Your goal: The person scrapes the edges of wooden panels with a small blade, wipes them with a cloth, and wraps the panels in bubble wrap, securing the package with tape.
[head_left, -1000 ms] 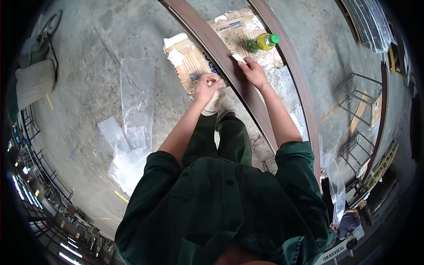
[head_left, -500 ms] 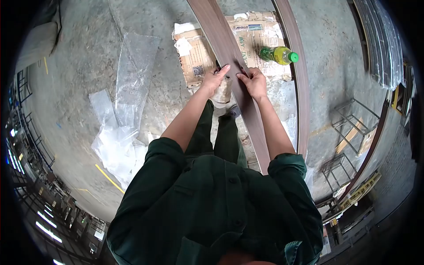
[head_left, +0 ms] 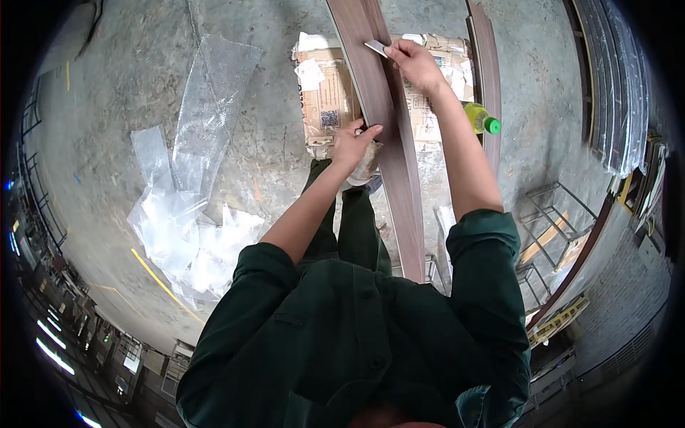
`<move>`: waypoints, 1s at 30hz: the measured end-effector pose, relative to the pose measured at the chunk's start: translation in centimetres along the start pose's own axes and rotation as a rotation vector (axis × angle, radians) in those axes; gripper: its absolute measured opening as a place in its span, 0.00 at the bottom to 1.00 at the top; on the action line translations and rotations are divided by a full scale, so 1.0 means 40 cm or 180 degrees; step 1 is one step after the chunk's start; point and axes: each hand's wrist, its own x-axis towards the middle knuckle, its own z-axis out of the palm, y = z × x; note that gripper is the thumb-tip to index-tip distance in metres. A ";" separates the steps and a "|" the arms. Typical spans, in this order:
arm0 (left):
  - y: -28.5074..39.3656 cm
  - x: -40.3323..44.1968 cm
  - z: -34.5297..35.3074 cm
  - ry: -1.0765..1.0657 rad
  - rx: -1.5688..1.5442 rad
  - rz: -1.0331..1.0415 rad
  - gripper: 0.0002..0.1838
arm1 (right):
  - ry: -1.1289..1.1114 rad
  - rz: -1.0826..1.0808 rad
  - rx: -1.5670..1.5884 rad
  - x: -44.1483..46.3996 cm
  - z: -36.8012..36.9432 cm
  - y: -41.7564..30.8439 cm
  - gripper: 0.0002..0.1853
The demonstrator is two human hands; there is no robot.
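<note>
A long brown wood-grain plank (head_left: 401, 192) runs lengthwise in front of me, its near end beside my body. My left hand (head_left: 352, 146) is closed on the plank's left edge, thumb on the top face and fingers partly hidden beneath. Farther along the plank, my right hand (head_left: 417, 65) pinches a small flat pale piece (head_left: 375, 48) between thumb and fingers. That piece lies against or just over the plank's face; I cannot tell whether it is a blade or a folded sheet. Under the plank is a worn cardboard box (head_left: 325, 93) with printed labels.
A green-capped bottle (head_left: 477, 116) stands on the box's right side, partly behind my forearm. A second brown plank (head_left: 489, 68) lies to the right. Clear plastic wrap (head_left: 178, 221) spreads over the floor at left. Metal frames (head_left: 553, 214) and wrapped long pieces (head_left: 617, 78) are at right.
My right hand has moved forward along the plank, and the small pale piece now shows in its fingers. My left hand stays at the plank's left edge. The whole view has shifted slightly.
</note>
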 end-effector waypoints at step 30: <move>-0.125 -0.087 0.023 -0.1073 -0.0297 -0.0091 0.19 | 0.0265 -0.1397 -0.2542 -0.139 0.037 0.105 0.09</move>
